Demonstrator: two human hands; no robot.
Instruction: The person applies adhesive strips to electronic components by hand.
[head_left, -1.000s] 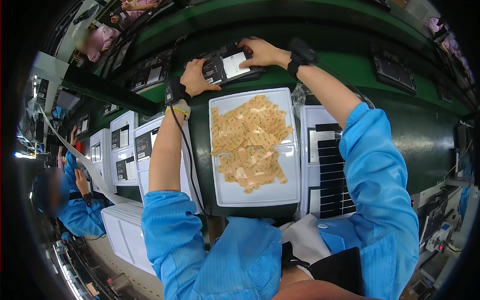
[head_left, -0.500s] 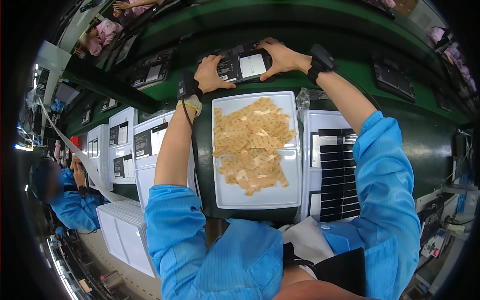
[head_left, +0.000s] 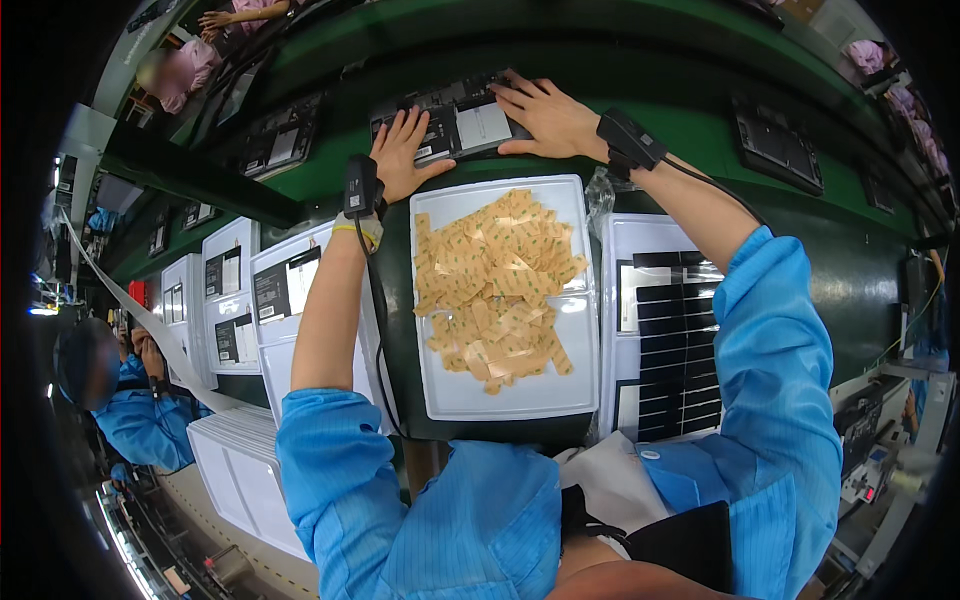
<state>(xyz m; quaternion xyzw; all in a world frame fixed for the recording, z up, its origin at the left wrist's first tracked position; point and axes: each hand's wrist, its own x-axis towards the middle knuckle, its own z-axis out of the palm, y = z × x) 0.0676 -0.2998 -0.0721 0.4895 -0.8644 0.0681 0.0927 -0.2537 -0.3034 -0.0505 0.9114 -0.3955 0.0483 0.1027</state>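
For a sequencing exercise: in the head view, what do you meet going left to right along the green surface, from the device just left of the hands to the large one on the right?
Dark device with a pale panel, left hand, white panel on the middle device, right hand, large dark device.

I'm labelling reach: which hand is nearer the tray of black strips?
Right: the right hand lies over the right end of the dark device, beyond and left of the tray; the left hand, at the device's left end, is farther.
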